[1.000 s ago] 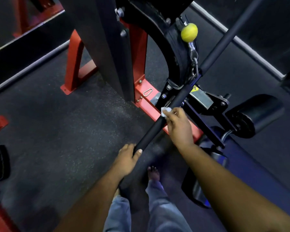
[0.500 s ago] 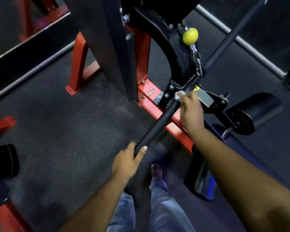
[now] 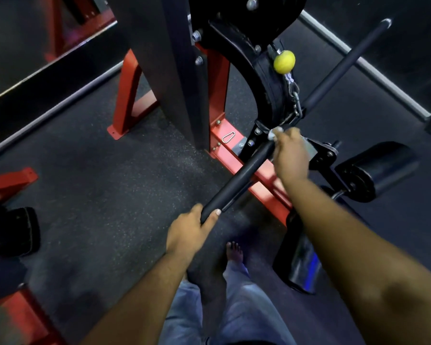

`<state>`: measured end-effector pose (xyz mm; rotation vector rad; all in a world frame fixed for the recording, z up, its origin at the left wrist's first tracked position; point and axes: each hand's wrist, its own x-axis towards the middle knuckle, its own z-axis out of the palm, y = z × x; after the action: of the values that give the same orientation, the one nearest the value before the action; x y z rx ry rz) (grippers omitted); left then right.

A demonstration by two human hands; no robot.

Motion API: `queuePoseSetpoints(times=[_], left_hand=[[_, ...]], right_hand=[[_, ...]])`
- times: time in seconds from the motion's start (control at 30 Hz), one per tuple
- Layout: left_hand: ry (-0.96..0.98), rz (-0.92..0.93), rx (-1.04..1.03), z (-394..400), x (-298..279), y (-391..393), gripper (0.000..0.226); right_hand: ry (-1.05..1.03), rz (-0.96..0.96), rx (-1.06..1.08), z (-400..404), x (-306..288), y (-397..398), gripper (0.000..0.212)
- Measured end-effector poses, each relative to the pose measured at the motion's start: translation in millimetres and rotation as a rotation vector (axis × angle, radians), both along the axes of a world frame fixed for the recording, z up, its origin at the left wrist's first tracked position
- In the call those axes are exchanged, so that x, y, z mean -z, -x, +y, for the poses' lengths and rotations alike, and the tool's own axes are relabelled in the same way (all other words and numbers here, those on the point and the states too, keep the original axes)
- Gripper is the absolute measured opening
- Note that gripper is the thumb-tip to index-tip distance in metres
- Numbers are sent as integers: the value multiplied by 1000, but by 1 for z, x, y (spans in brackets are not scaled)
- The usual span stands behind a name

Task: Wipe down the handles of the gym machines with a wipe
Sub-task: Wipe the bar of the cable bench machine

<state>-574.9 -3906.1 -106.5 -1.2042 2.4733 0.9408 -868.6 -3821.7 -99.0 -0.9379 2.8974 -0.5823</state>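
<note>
Your left hand (image 3: 188, 231) grips the long black matte handle bar's (image 3: 237, 185) near end; your right hand (image 3: 290, 153) pinches a small white wipe (image 3: 274, 133) against its middle.

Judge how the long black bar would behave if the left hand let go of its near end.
The bar looks rigid, so it should not flex. It hangs from a chain clip near its middle, so it would probably swing or tilt. The left hand steadies it while the right hand presses the wipe.
</note>
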Motion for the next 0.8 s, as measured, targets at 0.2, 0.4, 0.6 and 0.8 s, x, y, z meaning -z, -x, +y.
queuePoseSetpoints(times=[0.2, 0.4, 0.6, 0.8], left_hand=[[-39, -20, 11, -1, -7, 0, 55], [-16, -35, 13, 4, -16, 1, 53], [-30, -36, -5, 9, -25, 1, 51], [-23, -39, -4, 11, -29, 1, 51]], right_hand=[[11, -82, -470, 23, 0, -75, 41], [144, -53, 28, 15, 11, 9, 24], [547, -403, 492, 0, 28, -96, 30], [767, -767, 817, -26, 12, -19, 31]])
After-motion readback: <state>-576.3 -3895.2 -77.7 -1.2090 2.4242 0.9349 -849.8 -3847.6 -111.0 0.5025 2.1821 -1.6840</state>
